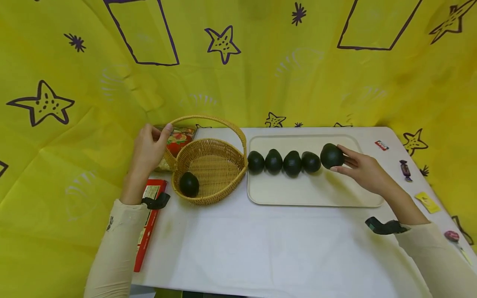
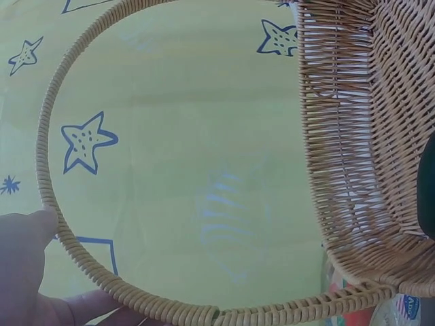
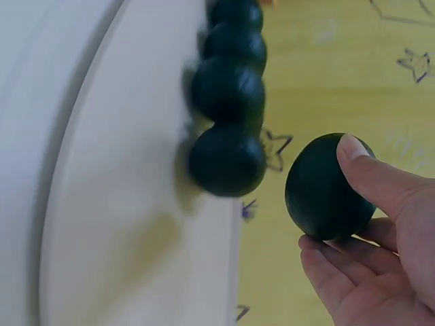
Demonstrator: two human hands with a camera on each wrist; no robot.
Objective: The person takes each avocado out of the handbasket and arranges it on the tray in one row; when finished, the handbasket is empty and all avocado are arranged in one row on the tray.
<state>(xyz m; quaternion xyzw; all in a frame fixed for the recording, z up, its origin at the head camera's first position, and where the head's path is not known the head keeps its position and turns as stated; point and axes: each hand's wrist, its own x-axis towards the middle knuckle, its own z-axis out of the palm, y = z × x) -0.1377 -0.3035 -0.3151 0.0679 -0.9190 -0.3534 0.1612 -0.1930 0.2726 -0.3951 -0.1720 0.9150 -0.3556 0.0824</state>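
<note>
My right hand [image 1: 359, 169] holds a dark green avocado [image 1: 331, 156] between thumb and fingers, raised over the right part of a cream tray [image 1: 283, 194]. In the right wrist view the thumb lies on one side of this avocado [image 3: 326, 187] and the fingers on the other. Several more avocados [image 1: 292, 163] stand in a row on the tray. My left hand [image 1: 147, 145] grips the arched handle [image 1: 223, 121] of a wicker basket [image 1: 218, 167] at its left side; the thumb presses the handle [image 2: 51, 156] in the left wrist view. One avocado [image 1: 189, 184] lies inside the basket, at its left.
Behind the basket's left side lies a colourful food packet [image 1: 179, 138], partly hidden. A red box [image 1: 149, 227] lies under my left forearm. Along the table's right edge are small wrapped sweets [image 1: 405, 170], a yellow packet [image 1: 427, 202] and a lollipop [image 1: 452, 236]. A yellow patterned cloth [image 1: 253, 82] hangs behind.
</note>
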